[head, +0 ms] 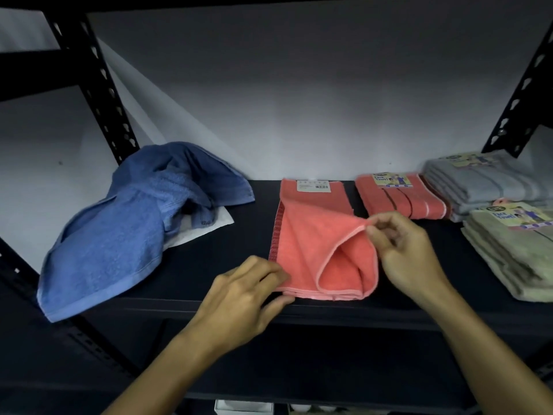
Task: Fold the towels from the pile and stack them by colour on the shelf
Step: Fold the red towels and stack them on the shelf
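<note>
A coral towel lies partly folded in the middle of the dark shelf, its white label at the far end. My right hand pinches its lifted right edge, so the cloth forms a raised loop. My left hand pinches the towel's near left corner at the shelf's front edge. A crumpled blue towel pile sits at the left, over a bit of white cloth or paper. A folded coral towel with a label lies to the right of the middle.
A grey folded stack and a beige-green folded stack stand at the far right. Black perforated uprights frame the shelf on both sides. A white wall closes the back. A lower shelf lies below.
</note>
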Action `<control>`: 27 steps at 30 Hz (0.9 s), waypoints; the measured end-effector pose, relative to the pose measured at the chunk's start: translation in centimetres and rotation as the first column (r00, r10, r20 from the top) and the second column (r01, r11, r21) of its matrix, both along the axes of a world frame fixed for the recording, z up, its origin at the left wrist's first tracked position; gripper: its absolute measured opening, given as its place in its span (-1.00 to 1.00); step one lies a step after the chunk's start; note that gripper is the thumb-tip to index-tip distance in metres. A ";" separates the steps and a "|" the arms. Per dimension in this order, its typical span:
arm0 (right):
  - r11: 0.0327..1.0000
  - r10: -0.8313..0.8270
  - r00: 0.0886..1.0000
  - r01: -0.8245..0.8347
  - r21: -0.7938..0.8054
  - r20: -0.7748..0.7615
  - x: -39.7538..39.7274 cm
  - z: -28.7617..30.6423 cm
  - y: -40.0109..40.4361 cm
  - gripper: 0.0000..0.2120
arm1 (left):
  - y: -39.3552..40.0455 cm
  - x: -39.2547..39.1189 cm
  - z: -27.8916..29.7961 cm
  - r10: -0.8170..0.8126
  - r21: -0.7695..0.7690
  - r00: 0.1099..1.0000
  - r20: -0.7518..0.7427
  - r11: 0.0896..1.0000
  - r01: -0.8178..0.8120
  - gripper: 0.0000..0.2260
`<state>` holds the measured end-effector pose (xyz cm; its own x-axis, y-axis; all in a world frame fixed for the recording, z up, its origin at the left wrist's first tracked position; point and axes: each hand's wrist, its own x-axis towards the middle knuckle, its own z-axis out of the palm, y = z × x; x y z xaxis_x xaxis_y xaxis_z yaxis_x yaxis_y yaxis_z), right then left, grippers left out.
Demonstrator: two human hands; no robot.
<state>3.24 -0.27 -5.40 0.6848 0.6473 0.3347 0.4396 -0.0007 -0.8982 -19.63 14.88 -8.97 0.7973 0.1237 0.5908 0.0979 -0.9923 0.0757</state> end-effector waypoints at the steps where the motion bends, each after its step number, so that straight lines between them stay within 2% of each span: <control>1: 0.998 -0.057 0.998 0.057 0.020 -0.021 0.4 -0.1 -0.2 -0.81 | -0.1 0.2 0.0 -0.007 0.015 1.000 -0.010 1.000 0.007 -0.76; 4: 0.968 -0.238 0.962 0.247 0.053 -0.134 1.3 0.0 -1.2 -0.84 | -0.3 0.8 -0.3 -0.033 0.048 0.999 -0.019 0.998 0.033 -0.82; 6: 0.940 -0.341 0.927 0.340 -0.032 -0.154 2.0 -0.3 -2.1 -0.87 | -0.4 1.0 -0.6 -0.045 0.052 0.999 -0.014 0.998 0.046 -0.84; 7: 0.920 -0.384 0.920 0.372 -0.126 -0.084 2.3 -0.4 -2.6 -0.90 | -0.5 1.0 -0.7 -0.046 0.054 0.999 -0.012 0.997 0.047 -0.84; 9: 0.843 -0.420 0.893 0.450 -0.296 0.160 2.3 -0.9 -3.3 -0.95 | -0.5 1.0 -0.8 -0.046 0.065 0.999 -0.012 0.997 0.046 -0.85; 10: 0.807 -0.414 0.858 0.500 -0.314 0.304 2.2 -1.1 -3.5 -0.87 | -0.6 1.0 -0.9 -0.048 0.072 0.999 -0.016 0.996 0.049 -0.85; 12: 0.843 -0.297 0.769 0.490 -0.222 0.566 1.5 -0.8 -3.5 -0.63 | -0.7 1.0 -0.8 -0.059 0.088 0.998 -0.024 0.994 0.061 -0.86; 13: 0.898 -0.166 0.706 0.397 -0.191 0.688 0.9 -0.1 -3.3 -0.52 | -0.7 1.0 -0.6 -0.064 0.097 0.997 -0.032 0.993 0.067 -0.88; 14: 0.935 0.011 0.627 0.269 -0.230 0.779 0.4 0.5 -3.0 -0.42 | -0.8 0.9 -0.5 -0.069 0.111 0.997 -0.044 0.991 0.073 -0.91; 15: 0.930 0.208 0.540 0.149 -0.336 0.816 0.2 1.0 -2.6 -0.32 | -0.8 0.9 -0.3 -0.074 0.128 0.995 -0.063 0.988 0.081 -0.93; 17: 0.833 0.502 0.348 0.052 -0.551 0.792 0.2 1.2 -1.7 -0.24 | -0.8 0.9 0.1 -0.083 0.171 0.991 -0.108 0.980 0.101 -0.94; 19: 0.772 0.604 0.218 0.077 -0.631 0.766 0.8 0.7 -0.8 -0.39 | -0.8 0.9 0.2 -0.092 0.220 0.986 -0.142 0.968 0.122 -0.89; 21: 0.810 0.565 0.226 0.032 -0.586 0.793 1.6 0.8 -0.2 -0.61 | -0.8 0.9 0.1 -0.104 0.280 0.982 -0.159 0.949 0.146 -0.86; 24: 0.896 0.425 0.434 -0.078 -0.437 0.794 2.6 1.7 0.1 -0.70 | -0.7 0.9 -0.1 -0.123 0.323 0.979 -0.163 0.931 0.171 -0.82; 27: 0.960 0.232 0.627 -0.025 -0.279 0.743 3.8 2.5 -0.4 -0.71 | -0.7 0.7 -0.2 -0.119 0.322 0.978 -0.170 0.931 0.169 -0.75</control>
